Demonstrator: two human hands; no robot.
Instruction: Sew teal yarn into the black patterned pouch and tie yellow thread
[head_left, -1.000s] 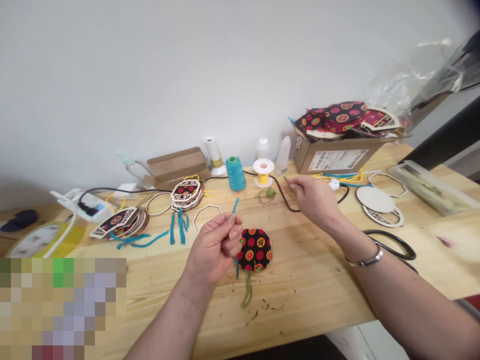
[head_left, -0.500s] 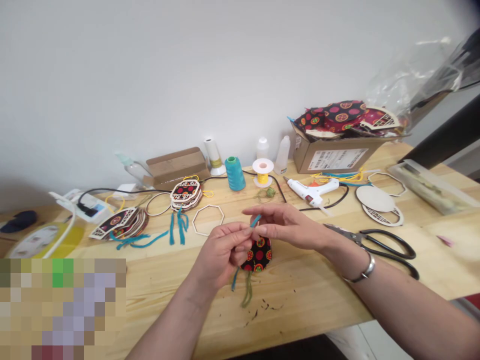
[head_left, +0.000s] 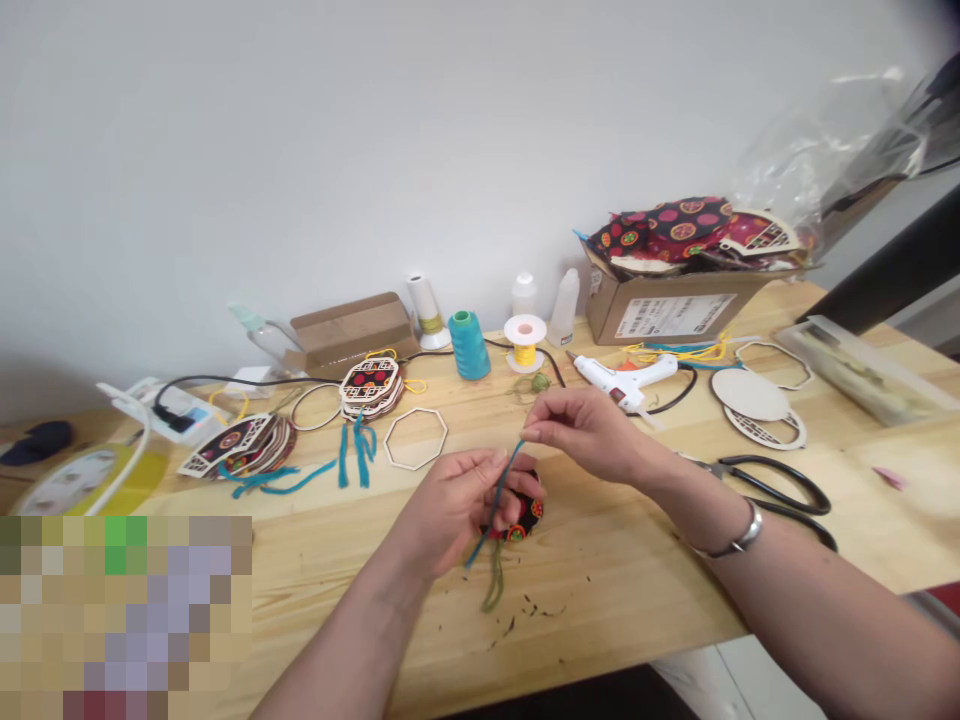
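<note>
A short teal cord (head_left: 503, 492) runs slantwise between my two hands. My right hand (head_left: 581, 430) pinches its upper end. My left hand (head_left: 469, 500) grips it lower down between thumb and finger, its other fingers curled, and the tail hangs below. Beneath my left hand lies a dark patterned fabric piece (head_left: 534, 508) with red, orange and green round motifs, partly hidden by the fingers. An olive-green cord loop (head_left: 493, 582) trails from its lower edge onto the wooden table (head_left: 360, 620).
Black-handled scissors (head_left: 776, 485) lie right of my right forearm. Behind stand a glue gun (head_left: 624, 378), a teal thread cone (head_left: 469, 345) and a yellow thread spool (head_left: 525, 345). A carton (head_left: 667, 305) holds patterned fabric. Stacked ornaments (head_left: 371, 388) and an octagonal frame (head_left: 415, 438) lie left.
My right hand has moved up and right, away from my left hand, drawing out the teal cord between them. More of the cord shows now. The fabric piece stays in place.
</note>
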